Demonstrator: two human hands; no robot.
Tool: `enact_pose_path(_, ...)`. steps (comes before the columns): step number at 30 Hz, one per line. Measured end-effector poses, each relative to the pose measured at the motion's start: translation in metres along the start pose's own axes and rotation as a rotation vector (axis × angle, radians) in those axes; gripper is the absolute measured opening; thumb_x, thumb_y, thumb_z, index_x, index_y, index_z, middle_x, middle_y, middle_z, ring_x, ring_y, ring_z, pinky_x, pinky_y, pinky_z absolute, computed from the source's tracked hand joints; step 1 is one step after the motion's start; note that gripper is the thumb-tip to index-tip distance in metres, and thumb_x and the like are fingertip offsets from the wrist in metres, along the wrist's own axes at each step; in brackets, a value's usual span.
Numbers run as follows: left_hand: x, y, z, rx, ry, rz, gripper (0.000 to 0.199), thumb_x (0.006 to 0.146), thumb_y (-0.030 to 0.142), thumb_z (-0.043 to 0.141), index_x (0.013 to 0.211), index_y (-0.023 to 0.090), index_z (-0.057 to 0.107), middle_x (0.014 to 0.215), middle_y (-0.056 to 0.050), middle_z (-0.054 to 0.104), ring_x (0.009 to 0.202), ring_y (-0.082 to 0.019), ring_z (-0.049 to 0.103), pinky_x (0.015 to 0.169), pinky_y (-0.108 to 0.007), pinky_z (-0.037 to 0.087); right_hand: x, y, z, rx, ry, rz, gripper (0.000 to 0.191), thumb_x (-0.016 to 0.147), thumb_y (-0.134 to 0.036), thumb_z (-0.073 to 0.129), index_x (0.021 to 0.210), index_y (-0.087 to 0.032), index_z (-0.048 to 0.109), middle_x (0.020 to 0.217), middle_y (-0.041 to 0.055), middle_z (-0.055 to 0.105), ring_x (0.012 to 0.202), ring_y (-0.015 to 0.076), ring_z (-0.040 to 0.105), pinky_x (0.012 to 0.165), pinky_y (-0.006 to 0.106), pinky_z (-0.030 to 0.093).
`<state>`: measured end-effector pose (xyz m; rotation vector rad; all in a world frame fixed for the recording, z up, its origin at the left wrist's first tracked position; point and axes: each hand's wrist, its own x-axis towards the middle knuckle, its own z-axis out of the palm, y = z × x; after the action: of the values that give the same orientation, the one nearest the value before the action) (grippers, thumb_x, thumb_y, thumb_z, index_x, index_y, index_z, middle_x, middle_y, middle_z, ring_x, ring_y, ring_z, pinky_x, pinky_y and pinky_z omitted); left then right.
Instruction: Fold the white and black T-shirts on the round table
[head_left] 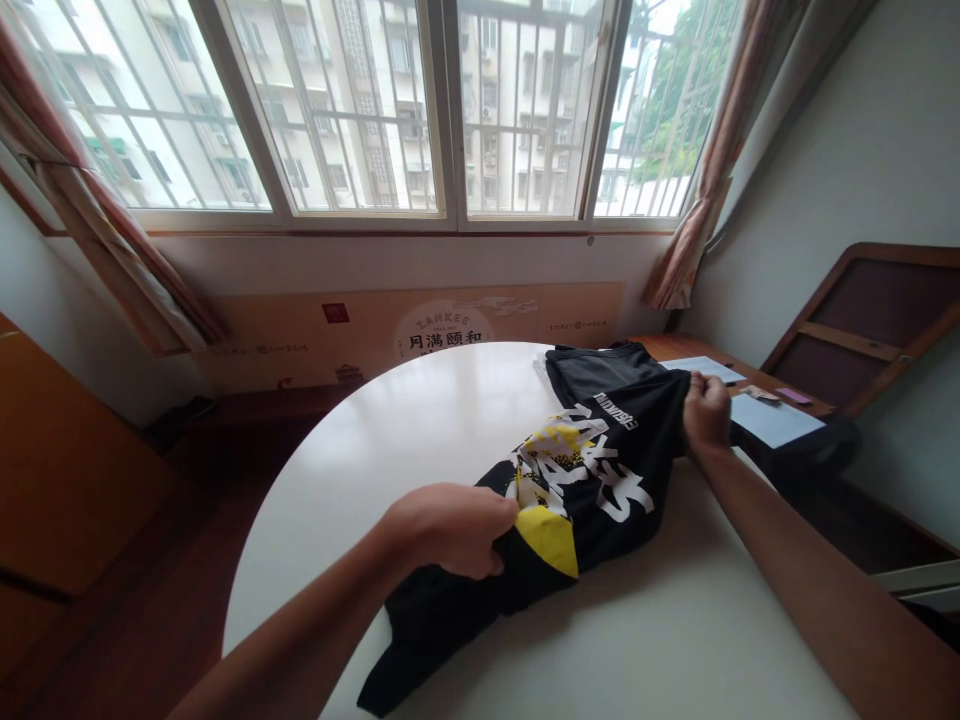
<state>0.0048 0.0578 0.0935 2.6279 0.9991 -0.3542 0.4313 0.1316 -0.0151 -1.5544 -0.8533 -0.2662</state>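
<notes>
Left hand (450, 530) closed on a near fold of a black printed shirt (592, 490), just beside its yellow patch (549, 538). Shirt lay bunched across a round white table (360, 470). Right hand (705, 415) also closed, gripping the shirt's far edge; sheets of paper (776, 420) lay just beyond it.

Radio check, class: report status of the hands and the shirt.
Left hand, right hand gripping black printed shirt, bunched on round white table. Pale sheets on wooden desk beyond.
</notes>
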Motion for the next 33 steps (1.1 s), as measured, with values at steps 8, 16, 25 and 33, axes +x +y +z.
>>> enact_pose_path(8,0.013,-0.076,-0.035,-0.191,0.719,-0.065,0.019,0.095,0.029,0.047,0.092,0.022,0.065,0.095,-0.010,0.072,0.088,-0.028,0.067,0.080,-0.039,0.052,0.001,0.003,-0.004,-0.027,0.116,-0.031,0.050,0.096,-0.074,0.034,0.083,-0.027,0.044,0.083,0.0100,0.059,0.082,0.0315,0.059,0.083,0.052,0.050)
enact_pose_path(16,0.047,-0.096,-0.007,-0.110,0.825,-0.103,0.018,0.097,0.026,0.054,0.110,0.017,0.063,0.115,-0.012,0.064,0.106,-0.028,0.064,0.097,-0.041,0.052,-0.023,-0.044,-0.016,-0.052,0.038,-0.408,0.040,0.104,-0.057,0.035,0.092,-0.023,0.054,0.108,0.0195,0.066,0.111,0.0367,0.062,0.100,0.057,0.047)
enact_pose_path(25,0.064,0.001,0.039,-0.256,0.568,0.250,0.090,0.075,0.069,0.080,0.141,0.015,0.050,0.139,-0.021,0.059,0.126,-0.041,0.059,0.108,-0.053,0.048,-0.083,-0.126,-0.038,0.073,-0.271,-0.698,0.020,0.104,-0.044,0.052,0.098,-0.026,0.058,0.076,0.0050,0.070,0.061,0.0224,0.067,0.062,0.034,0.050)
enact_pose_path(33,0.070,-0.005,0.026,-0.645,0.702,0.302,0.013,0.084,0.018,0.055,0.095,0.018,0.064,0.088,-0.005,0.069,0.084,-0.021,0.064,0.077,-0.032,0.051,-0.130,-0.160,-0.046,0.315,-0.646,-0.940,0.013,0.101,-0.038,0.062,0.101,-0.024,0.061,0.072,0.0000,0.071,0.052,0.0149,0.060,0.056,0.026,0.044)
